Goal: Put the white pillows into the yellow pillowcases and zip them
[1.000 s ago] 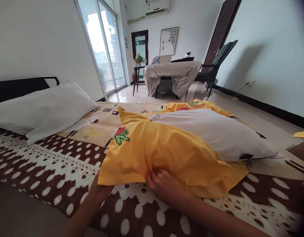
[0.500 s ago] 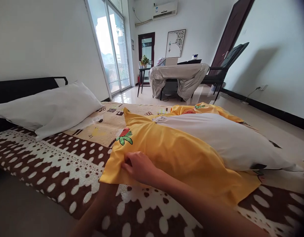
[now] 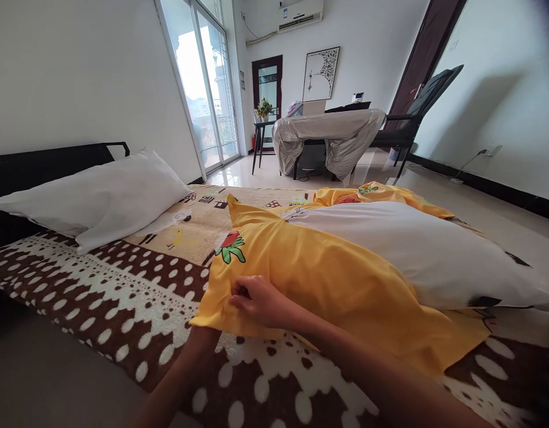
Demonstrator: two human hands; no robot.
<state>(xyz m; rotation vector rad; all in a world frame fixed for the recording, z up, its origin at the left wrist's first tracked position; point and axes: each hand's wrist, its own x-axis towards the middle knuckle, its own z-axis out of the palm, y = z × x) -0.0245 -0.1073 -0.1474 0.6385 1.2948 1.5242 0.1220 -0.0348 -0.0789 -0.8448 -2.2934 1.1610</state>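
A yellow pillowcase point(image 3: 314, 267) with a red and green fruit print lies on the bed, partly drawn over a white pillow point(image 3: 390, 238) whose right part is bare. The fingers of my right hand point(image 3: 259, 300) are closed in a pinch on the yellow cloth near its left end. From the front edge of the pillowcase my left forearm point(image 3: 189, 362) shows. The left hand itself is covered by the cloth, so its fingers are hidden.
A second white pillow point(image 3: 96, 190) rests against the black headboard point(image 3: 46, 169) at left. A brown and cream patterned blanket point(image 3: 153, 285) covers the bed. Behind stand a desk under plastic sheeting point(image 3: 328, 128), a black chair point(image 3: 412, 116) and a small plant table point(image 3: 262, 134).
The view has shifted slightly, so the bed and pillows sit a little further right in the picture. My right hand still pinches the pillowcase, and my left hand remains under it.
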